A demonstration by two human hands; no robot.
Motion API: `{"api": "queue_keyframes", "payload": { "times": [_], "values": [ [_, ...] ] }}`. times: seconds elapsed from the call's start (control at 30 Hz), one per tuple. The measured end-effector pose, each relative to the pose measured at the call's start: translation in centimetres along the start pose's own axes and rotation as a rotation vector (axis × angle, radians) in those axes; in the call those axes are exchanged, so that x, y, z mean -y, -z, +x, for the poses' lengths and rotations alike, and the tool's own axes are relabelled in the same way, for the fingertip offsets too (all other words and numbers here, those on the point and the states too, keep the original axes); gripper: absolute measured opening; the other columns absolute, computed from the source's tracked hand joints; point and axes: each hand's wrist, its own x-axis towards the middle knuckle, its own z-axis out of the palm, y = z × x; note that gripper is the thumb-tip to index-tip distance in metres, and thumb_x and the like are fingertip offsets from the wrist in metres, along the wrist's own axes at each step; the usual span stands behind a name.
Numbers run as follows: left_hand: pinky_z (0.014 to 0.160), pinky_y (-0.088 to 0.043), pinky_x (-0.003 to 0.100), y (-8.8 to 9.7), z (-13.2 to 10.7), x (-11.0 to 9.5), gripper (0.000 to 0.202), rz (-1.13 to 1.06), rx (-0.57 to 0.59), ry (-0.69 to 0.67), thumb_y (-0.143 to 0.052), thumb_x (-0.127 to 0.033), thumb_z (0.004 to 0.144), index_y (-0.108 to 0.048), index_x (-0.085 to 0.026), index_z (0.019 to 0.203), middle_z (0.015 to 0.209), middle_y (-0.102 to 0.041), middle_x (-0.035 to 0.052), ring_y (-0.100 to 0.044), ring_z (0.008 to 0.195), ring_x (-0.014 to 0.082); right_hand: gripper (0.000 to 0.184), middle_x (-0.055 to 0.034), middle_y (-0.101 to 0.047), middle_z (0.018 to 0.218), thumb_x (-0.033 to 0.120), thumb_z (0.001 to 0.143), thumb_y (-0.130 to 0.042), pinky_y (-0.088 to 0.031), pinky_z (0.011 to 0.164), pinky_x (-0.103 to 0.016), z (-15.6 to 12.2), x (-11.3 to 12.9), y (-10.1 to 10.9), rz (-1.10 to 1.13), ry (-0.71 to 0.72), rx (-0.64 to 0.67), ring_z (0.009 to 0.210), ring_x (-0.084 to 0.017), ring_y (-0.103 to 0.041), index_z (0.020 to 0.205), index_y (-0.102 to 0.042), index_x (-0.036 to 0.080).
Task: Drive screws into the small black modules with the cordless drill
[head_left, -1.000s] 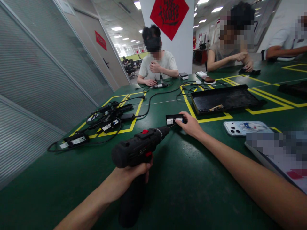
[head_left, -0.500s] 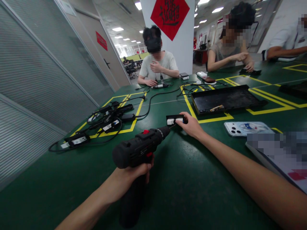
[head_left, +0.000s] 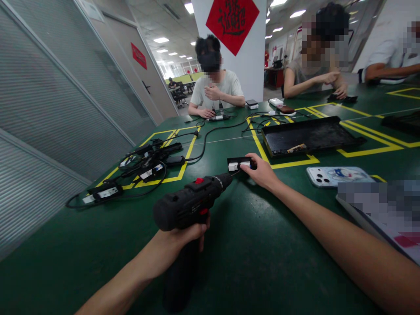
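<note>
A black cordless drill (head_left: 188,201) with red switches is gripped by my left hand (head_left: 188,234), its fingers wrapped round the handle. The thin bit points forward and right, its tip at the lower edge of a small black-and-white device (head_left: 239,165). My right hand (head_left: 260,173) pinches this device at its right end, thumb on the white face. The device has a dark raised back panel, and its exact kind is unclear. Whether the bit touches a screw in it is too small to see.
Black adapters and cables (head_left: 147,164) lie in a heap on the left. A black tray (head_left: 315,135) stands at the right, behind a phone (head_left: 337,176) and a pixelated flat item (head_left: 377,214). Co-workers sit across the green table (head_left: 262,258), one opposite (head_left: 216,87).
Almost nothing differs. The rear of the drill has shifted very slightly left, while my right hand and the device stay in place.
</note>
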Motion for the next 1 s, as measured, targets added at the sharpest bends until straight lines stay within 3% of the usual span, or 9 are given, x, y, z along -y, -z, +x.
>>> {"api": "queue_keyframes", "payload": {
  "times": [0.73, 1.0],
  "values": [
    [0.068, -0.046, 0.032, 0.14, -0.15, -0.02, 0.028, 0.013, -0.004, 0.021, -0.053, -0.033, 0.079, -0.055, -0.014, 0.100, 0.085, -0.059, 0.0055, -0.055, 0.068, 0.0160, 0.039, -0.0066, -0.067, 0.094, 0.044, 0.080, -0.056, -0.047, 0.075, -0.035, -0.07, 0.01, 0.05, 0.010, -0.007, 0.013, 0.083, -0.022, -0.063, 0.113, -0.055, 0.022],
    [0.068, -0.045, 0.032, 0.11, -0.08, -0.19, 0.025, 0.029, -0.005, 0.040, -0.052, -0.033, 0.080, -0.055, -0.015, 0.097, 0.077, -0.058, 0.0037, -0.055, 0.069, 0.0169, 0.039, -0.0061, -0.067, 0.093, 0.043, 0.080, -0.057, -0.047, 0.076, -0.035, -0.07, -0.06, -0.05, 0.008, -0.011, 0.009, 0.085, -0.022, -0.062, 0.113, -0.055, 0.022]
  ]
}}
